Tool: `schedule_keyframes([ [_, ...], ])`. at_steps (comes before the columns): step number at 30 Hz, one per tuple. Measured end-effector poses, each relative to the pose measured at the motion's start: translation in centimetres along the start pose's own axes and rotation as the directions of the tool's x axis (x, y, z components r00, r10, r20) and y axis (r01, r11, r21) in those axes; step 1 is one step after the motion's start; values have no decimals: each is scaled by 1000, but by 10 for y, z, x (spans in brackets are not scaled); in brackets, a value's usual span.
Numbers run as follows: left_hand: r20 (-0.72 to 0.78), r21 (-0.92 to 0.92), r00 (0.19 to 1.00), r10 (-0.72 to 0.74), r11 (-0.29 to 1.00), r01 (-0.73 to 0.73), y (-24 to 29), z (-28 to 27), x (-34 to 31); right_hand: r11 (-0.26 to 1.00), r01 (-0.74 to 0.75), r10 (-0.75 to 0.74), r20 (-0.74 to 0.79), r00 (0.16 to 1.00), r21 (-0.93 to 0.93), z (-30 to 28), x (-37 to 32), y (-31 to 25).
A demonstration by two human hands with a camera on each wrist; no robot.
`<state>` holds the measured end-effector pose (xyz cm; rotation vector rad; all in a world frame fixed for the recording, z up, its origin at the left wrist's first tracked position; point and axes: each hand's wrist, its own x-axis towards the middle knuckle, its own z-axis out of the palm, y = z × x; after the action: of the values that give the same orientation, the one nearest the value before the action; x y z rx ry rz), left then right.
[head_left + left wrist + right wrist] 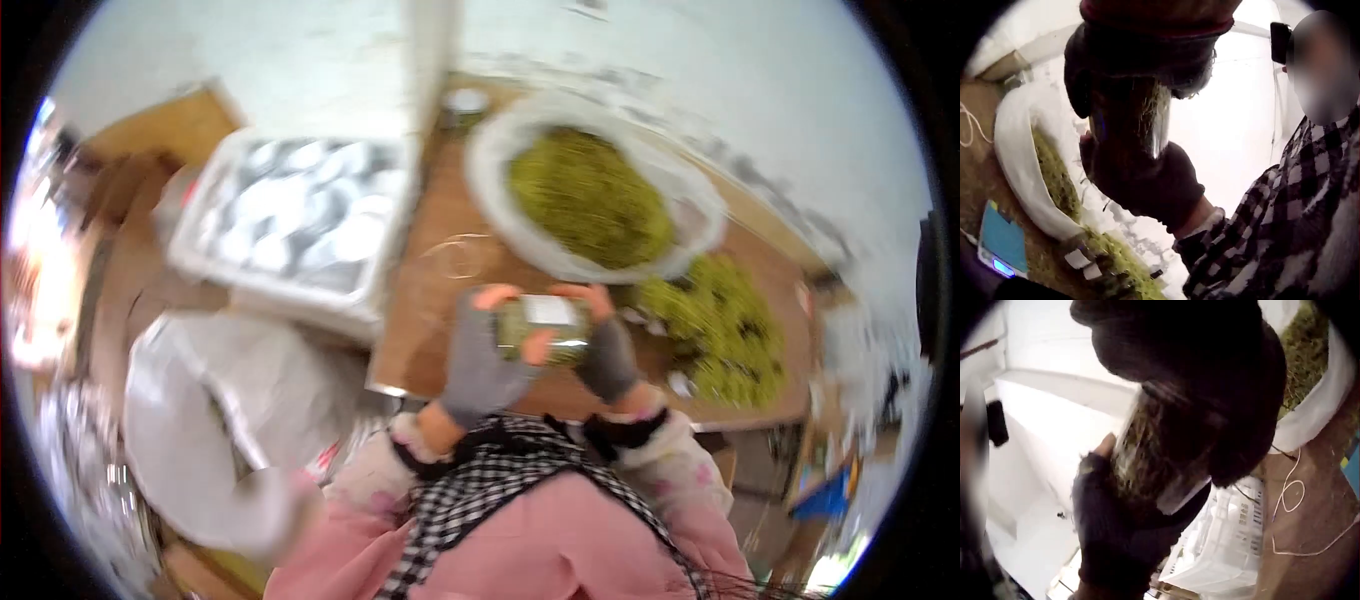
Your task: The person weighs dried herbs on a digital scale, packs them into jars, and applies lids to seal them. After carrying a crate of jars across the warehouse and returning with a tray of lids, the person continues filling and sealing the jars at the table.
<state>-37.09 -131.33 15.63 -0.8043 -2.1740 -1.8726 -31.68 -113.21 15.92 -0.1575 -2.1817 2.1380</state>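
Observation:
Between both hands lies a clear jar (545, 325) on its side, packed with green dried plant strands and bearing a white label. My left hand (485, 360), in a grey fingerless glove, grips one end, its thumb across the front. At the other end my right hand (607, 350), gloved alike, curls its fingers round the jar. In the left wrist view, light glints off the jar wall (1159, 122) between the two dark gloves. Strands pressed inside the jar (1141, 450) show in the right wrist view, where the gloves hide both ends.
Beyond the hands stands a white-lined basin (490, 190) of green strands, with a loose pile (730, 330) to its right. A white crate (190, 255) of silvery-white round pieces is at left, above a white sack (170, 420). A blue-topped scale (1004, 240) and a cord (1300, 550) lie on the table.

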Motion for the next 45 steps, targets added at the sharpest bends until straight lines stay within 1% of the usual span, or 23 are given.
schedule_keyframes([
  [1,13,39,999,33,999,-33,3,-11,-2,923,-220,206,79,975,315,3,8,2],
  [2,9,4,999,44,999,-44,5,-20,-3,703,-461,405,228,885,542,7,15,4],
  [4,-104,118,989,106,989,-93,14,-47,-9,628,-646,574,301,761,434,13,15,-5],
  [6,-292,249,944,155,965,-82,19,-94,-24,747,-665,592,445,672,11,-33,4,31],
  [7,-385,391,899,210,919,-47,28,-126,-32,727,-679,654,402,641,-101,-54,-2,58],
  [10,-650,664,689,320,679,311,41,-219,-86,573,-737,819,206,536,-359,-86,-20,115],
  [12,-792,608,493,361,538,584,53,-272,-122,515,-762,857,209,471,-394,-98,-31,150],
  [14,-822,536,406,398,302,788,51,-318,-154,453,-786,891,204,405,-421,-114,-35,194],
  [16,-858,505,440,265,285,815,27,-353,-194,550,-527,815,280,507,-647,-124,-35,244],
  [18,-863,503,500,73,210,838,6,-356,-203,595,-553,738,125,663,-583,-130,-45,278],
  [21,-809,548,586,44,419,724,-17,-321,-186,545,-330,610,94,787,-771,-145,-48,276],
  [22,-794,545,606,46,494,677,-31,-308,-174,458,-420,667,-9,745,-784,-124,-48,210],
  [23,-787,518,614,59,605,605,-34,-284,-154,536,-359,555,-2,832,-764,-135,-52,212],
  [24,-788,478,610,76,701,530,-32,-262,-136,485,-426,534,-128,836,-764,-138,-53,193],
  [27,-692,552,711,125,726,410,-31,-211,-95,543,-460,201,-423,884,-703,-151,-53,164],
  [29,-494,843,814,304,394,365,-11,-176,-68,558,-445,70,-494,866,-700,-160,-46,155],
  [32,-345,903,854,388,385,190,-6,-145,-39,523,-446,-144,-591,794,-726,-167,-35,135],
  [34,-334,891,868,368,422,164,-4,-131,-27,262,-379,-456,-460,762,-888,-168,-28,107],
  [37,-314,843,910,272,521,135,-10,-122,-26,37,-438,-345,-423,838,-898,-178,-12,72],
  [38,-304,844,913,272,521,126,-12,-121,-27,42,-445,-341,-432,835,-894,-184,-5,66],
  [40,-296,822,929,224,554,129,-16,-120,-31,-76,-424,-29,-423,906,-902,-198,9,61],
  [41,-292,826,931,220,549,129,-17,-119,-32,-164,-412,69,-427,901,-896,-203,15,63],
  [45,-310,776,936,165,613,149,-20,-118,-37,-203,-431,199,-468,861,-879,-201,35,58],
])
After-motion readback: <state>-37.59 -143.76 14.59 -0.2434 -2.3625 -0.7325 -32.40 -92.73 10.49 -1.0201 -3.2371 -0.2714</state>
